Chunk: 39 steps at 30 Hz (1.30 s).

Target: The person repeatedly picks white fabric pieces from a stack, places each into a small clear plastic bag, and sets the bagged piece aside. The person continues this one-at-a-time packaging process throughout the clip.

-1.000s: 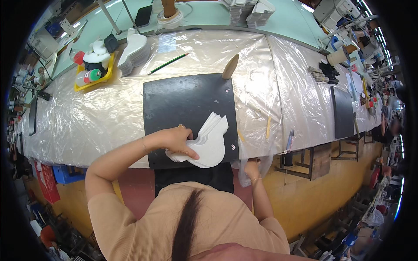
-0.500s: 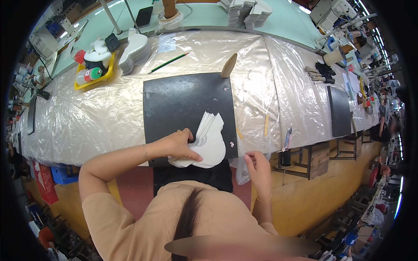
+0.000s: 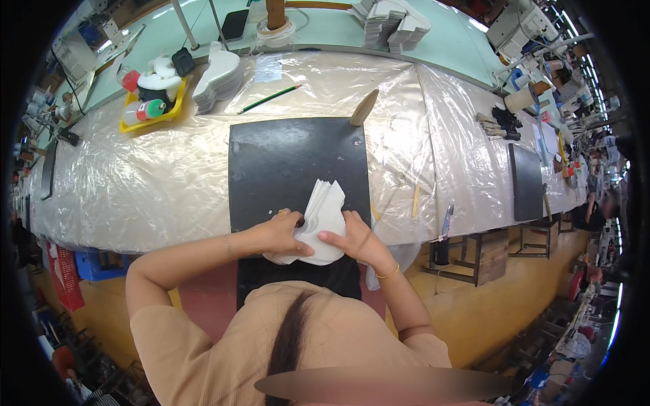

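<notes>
A stack of thin white cut-out pieces (image 3: 323,223), curved in outline and fanned at its far end, lies over the near edge of a black mat (image 3: 291,159). My left hand (image 3: 281,233) grips the stack from the left, thumb on top and fingers at the side. From the right, my right hand (image 3: 359,237) holds it as well, its thumb pressed on the top piece and its fingers round the far right edge. The fingertips beneath the stack are hidden.
Beyond the mat lie a wooden-bladed tool (image 3: 364,108), a green pencil (image 3: 269,99), another white stack (image 3: 218,78) and a yellow tray (image 3: 152,123) with bottles. A knife (image 3: 447,222) rests near the table's right front edge. Clear plastic sheeting (image 3: 169,183) covers the table.
My right hand has moved left from the mat's right corner onto the stack and taken hold of it. The left hand keeps its grip. The whole view has shifted slightly.
</notes>
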### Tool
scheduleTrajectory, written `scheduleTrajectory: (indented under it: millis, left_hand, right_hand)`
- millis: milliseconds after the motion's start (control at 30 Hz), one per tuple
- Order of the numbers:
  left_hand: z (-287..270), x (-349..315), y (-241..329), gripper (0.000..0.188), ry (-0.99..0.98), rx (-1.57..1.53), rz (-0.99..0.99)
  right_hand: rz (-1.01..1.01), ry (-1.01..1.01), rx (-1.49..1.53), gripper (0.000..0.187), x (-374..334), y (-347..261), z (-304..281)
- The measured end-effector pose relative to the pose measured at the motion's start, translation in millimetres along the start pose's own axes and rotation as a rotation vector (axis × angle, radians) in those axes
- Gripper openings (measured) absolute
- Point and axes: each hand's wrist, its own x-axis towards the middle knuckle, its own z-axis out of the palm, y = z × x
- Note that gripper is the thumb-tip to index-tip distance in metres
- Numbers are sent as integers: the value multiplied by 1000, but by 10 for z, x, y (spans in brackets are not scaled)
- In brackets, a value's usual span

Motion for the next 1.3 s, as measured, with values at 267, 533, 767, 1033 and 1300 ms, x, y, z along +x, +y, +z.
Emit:
scheduleTrajectory:
  millis: [267,533,767,1033,1300]
  left_hand:
    - [87,-136,-93,97,86,-129,56]
    - [158,-141,-150,97,149,-201,70]
    - [266,-266,-88,92,267,-131,159]
    - [97,-488,109,92,544,-165,474]
    - [-33,-52,52,116,752,354,513]
  right_hand:
    - [-26,5,192,77,-78,-110,56]
    - [48,53,460,79,19,-43,146]
    - [82,-51,717,91,20,-30,119]
    - [-479,136,620,105,-66,-227,18]
    - [-628,122,369,127,468,-57,186]
